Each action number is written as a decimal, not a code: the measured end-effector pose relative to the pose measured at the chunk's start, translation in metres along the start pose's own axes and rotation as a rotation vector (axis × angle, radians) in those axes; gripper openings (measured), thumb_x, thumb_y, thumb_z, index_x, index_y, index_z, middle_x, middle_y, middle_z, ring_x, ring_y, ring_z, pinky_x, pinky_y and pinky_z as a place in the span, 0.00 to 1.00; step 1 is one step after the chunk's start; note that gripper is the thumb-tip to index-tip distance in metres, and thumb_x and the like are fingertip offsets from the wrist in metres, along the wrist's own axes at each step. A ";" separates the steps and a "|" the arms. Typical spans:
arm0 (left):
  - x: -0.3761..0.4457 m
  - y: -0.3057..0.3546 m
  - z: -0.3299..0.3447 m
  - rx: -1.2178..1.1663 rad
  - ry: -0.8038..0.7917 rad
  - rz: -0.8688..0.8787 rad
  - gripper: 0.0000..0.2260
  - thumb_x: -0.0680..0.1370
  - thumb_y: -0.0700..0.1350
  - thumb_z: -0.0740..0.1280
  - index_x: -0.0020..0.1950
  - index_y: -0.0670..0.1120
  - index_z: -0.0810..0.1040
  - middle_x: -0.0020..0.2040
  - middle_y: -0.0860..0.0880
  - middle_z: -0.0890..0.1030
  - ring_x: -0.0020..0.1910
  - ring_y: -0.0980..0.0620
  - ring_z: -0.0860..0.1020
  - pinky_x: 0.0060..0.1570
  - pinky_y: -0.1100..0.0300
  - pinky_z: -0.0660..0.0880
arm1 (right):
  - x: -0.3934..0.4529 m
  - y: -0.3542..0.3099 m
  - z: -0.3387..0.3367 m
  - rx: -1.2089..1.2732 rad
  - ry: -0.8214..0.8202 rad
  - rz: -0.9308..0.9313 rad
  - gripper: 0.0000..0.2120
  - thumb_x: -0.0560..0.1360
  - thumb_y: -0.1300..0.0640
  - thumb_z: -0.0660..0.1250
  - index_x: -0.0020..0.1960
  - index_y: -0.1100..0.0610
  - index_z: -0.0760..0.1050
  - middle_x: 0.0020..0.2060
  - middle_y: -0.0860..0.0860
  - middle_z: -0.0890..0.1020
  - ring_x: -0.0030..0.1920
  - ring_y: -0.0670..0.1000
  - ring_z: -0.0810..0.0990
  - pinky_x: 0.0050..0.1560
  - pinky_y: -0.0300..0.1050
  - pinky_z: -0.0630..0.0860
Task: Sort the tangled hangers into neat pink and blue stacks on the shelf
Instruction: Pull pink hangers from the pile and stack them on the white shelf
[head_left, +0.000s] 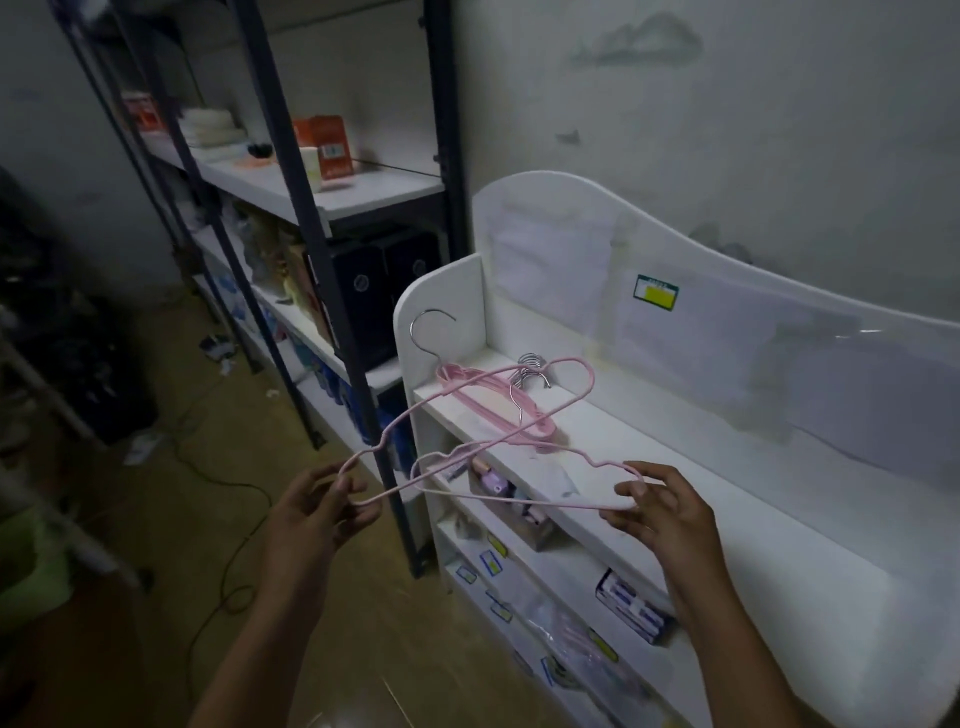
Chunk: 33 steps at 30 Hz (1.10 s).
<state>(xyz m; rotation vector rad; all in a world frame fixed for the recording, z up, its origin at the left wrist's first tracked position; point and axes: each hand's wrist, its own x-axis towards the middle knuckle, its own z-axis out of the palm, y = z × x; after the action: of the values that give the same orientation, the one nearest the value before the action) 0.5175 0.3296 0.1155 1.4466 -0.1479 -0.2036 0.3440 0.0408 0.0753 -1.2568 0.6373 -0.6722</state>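
Two pink hangers (498, 457) are being held in the air before the white shelf (649, 441), pinched by the left hand (322, 509) and the right hand (660, 506). A pink stack (493, 400) is already lying there; no blue hanger is being seen.

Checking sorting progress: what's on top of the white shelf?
A pink hanger stack with metal hooks lies on the white shelf. No blue stack visible; held hangers cover part.

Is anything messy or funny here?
Yes. Two pink hangers are crossed and tangled in the left hand and right hand, above the white shelf, not flat on the pink stack.
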 end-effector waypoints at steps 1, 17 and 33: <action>0.009 -0.002 0.005 0.001 0.001 -0.002 0.09 0.81 0.38 0.60 0.56 0.44 0.79 0.46 0.43 0.82 0.40 0.45 0.82 0.42 0.55 0.83 | 0.008 0.001 0.001 0.004 -0.001 0.006 0.08 0.79 0.64 0.64 0.56 0.58 0.78 0.48 0.62 0.82 0.41 0.63 0.85 0.41 0.44 0.82; 0.139 -0.034 0.060 0.053 -0.157 -0.032 0.10 0.82 0.40 0.60 0.59 0.41 0.78 0.44 0.41 0.79 0.38 0.46 0.81 0.41 0.55 0.83 | 0.090 0.013 0.015 0.004 0.134 0.062 0.07 0.79 0.62 0.65 0.57 0.58 0.78 0.50 0.60 0.83 0.43 0.63 0.85 0.46 0.46 0.83; 0.339 -0.035 0.087 0.067 -0.325 -0.089 0.10 0.82 0.36 0.60 0.51 0.45 0.80 0.39 0.46 0.81 0.29 0.52 0.80 0.35 0.61 0.81 | 0.181 0.055 0.127 0.108 0.366 0.058 0.08 0.77 0.66 0.67 0.56 0.63 0.77 0.48 0.63 0.81 0.42 0.68 0.84 0.47 0.52 0.83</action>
<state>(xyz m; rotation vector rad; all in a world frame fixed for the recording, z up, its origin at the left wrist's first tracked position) 0.8261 0.1642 0.0833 1.4808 -0.3577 -0.5112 0.5630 -0.0066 0.0340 -1.0188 0.9223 -0.8862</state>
